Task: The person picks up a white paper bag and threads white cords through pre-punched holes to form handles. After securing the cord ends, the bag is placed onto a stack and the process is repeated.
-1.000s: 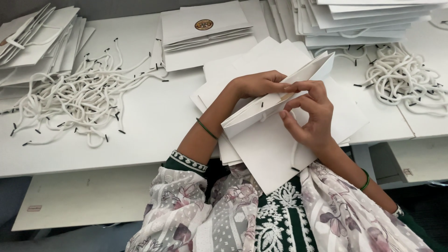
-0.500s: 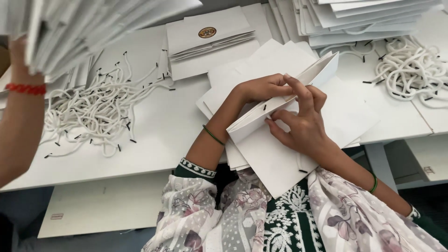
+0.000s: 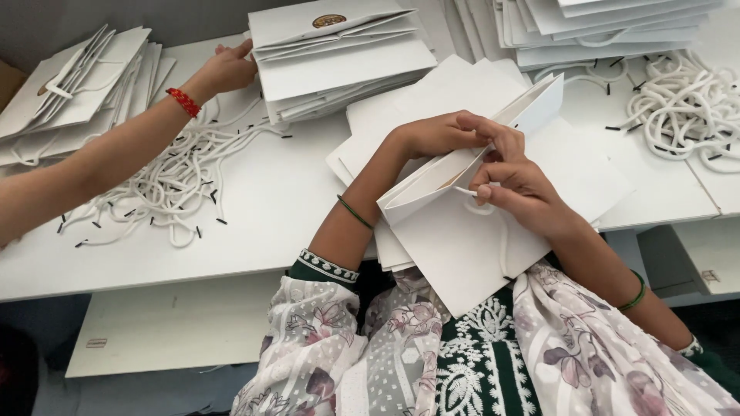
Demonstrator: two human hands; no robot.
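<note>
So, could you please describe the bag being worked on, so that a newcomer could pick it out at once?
Start at the long white table and come to its near edge, in front of the floral sleeves. There a flat white paper bag tilts off the table towards the lap, held at its open mouth between the left hand and right hand. Unlike the stacked bags, a white cord runs down its face.

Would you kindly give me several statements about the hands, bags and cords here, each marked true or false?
1. The left hand rests on the top edge of the white paper bag. True.
2. The right hand pinches a white cord at the bag's face. True.
3. The co-worker's hand wears a green bangle. False: its wristband is red.
4. The stack of folded bags has a black top. False: it is white with a gold round seal.
5. A pile of loose cords lies on the white table. True.
</note>
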